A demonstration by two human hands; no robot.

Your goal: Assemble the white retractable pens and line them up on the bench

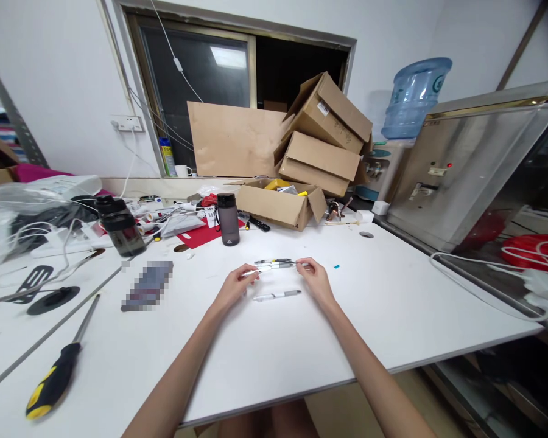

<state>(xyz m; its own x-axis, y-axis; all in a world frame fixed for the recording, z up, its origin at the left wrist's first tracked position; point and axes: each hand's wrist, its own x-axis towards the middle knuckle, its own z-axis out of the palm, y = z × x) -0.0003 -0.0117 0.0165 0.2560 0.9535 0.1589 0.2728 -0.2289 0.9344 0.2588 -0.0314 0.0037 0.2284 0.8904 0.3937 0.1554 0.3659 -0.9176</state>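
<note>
My left hand (242, 283) has its fingers closed on the left end of a white pen (270, 267), over the middle of the white table (274, 340). On the right, my right hand (313, 277) has its fingers pinched at the right end of the pens; which pen it grips is too small to tell. Just behind the white pen lies a dark pen (274, 261). Nearer the front edge, another white and grey pen (277, 295) lies flat between my two hands, touched by neither.
A dark bottle (228, 220) and an open cardboard box (278, 207) stand behind my hands. A pixelated flat object (148, 286), another bottle (120, 225) and a screwdriver (57, 377) are at the left. A metal cabinet (438, 176) stands at the right.
</note>
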